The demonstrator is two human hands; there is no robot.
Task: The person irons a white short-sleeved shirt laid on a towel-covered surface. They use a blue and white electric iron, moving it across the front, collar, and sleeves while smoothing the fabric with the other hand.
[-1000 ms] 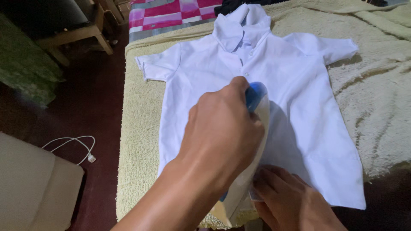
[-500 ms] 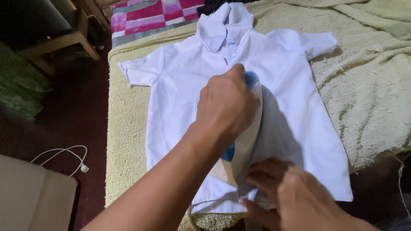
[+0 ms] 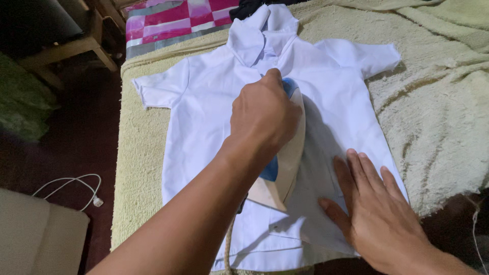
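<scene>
Gripping the handle of a cream and blue iron [image 3: 285,158], the left hand [image 3: 262,117] is closed tight around it, knuckles up, with the index finger stretched forward towards the iron's tip. The iron sits flat on the middle of a white short-sleeved shirt [image 3: 204,127], its tip pointing at the collar [image 3: 254,35], and its cord [image 3: 229,244] trails off the near hem.

Far left, a white cable [image 3: 71,186] lies on the dark floor, well clear of the work. The shirt is spread front up on a pale yellow towel [image 3: 137,153] that covers the surface, sleeves out to either side. A pink checked cloth [image 3: 173,23] lies beyond the collar.

To the right of the iron, the right hand [image 3: 374,209] lies open, palm down and fingers spread, pressing on the shirt's lower right panel just beside the iron's edge. It holds nothing; it only pins the fabric.

To do this pass well, I judge that the flat hand should keep the cloth taut and lie a little away from the hot plate, since its thumb side is close to it now. The iron should travel in a straight line along the placket, not sideways, so no crease is pushed into the front. The cord should trail behind the wrist rather than drag across the hem. The towel is rumpled further right [image 3: 448,102], so the shirt is best kept on its flat part.
</scene>
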